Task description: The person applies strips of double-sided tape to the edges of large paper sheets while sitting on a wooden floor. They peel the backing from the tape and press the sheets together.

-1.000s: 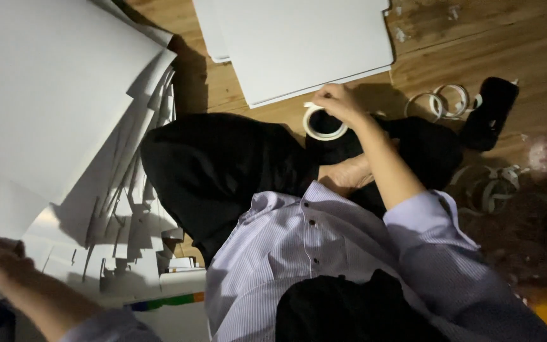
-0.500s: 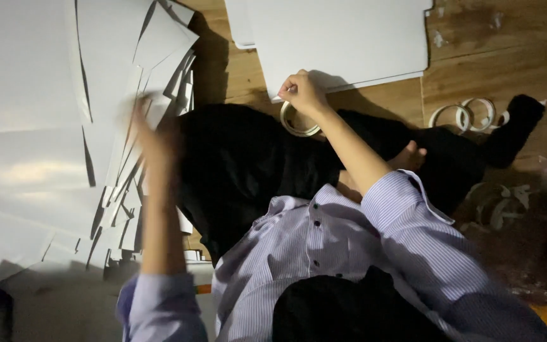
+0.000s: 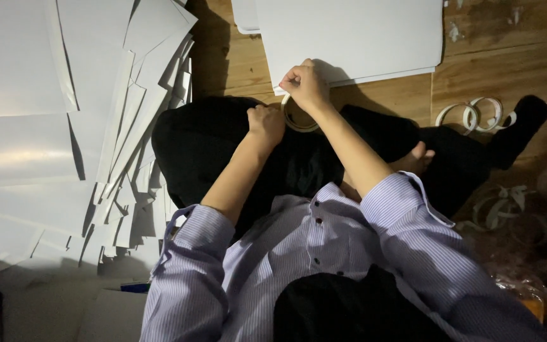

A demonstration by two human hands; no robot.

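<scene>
I sit on a wooden floor and look down at my lap in black trousers. My left hand point(image 3: 266, 123) is closed on the left side of a roll of pale tape point(image 3: 299, 120) that rests on my knee. My right hand point(image 3: 304, 82) sits just above the roll, fingers pinched together on the tape's loose end. Both hands lie at the near edge of a large white board point(image 3: 349, 35) on the floor in front of me.
A big heap of white cut sheets point(image 3: 64, 126) fans out on the left. Two spent tape rings point(image 3: 476, 114) lie on the wood at the right, beside my black-socked foot point(image 3: 527, 120). More tape scraps point(image 3: 501, 206) and clutter sit lower right.
My left arm has swung in from the sheet pile on the left and closed on the tape roll. My right hand stayed at the roll, now pinching its end.
</scene>
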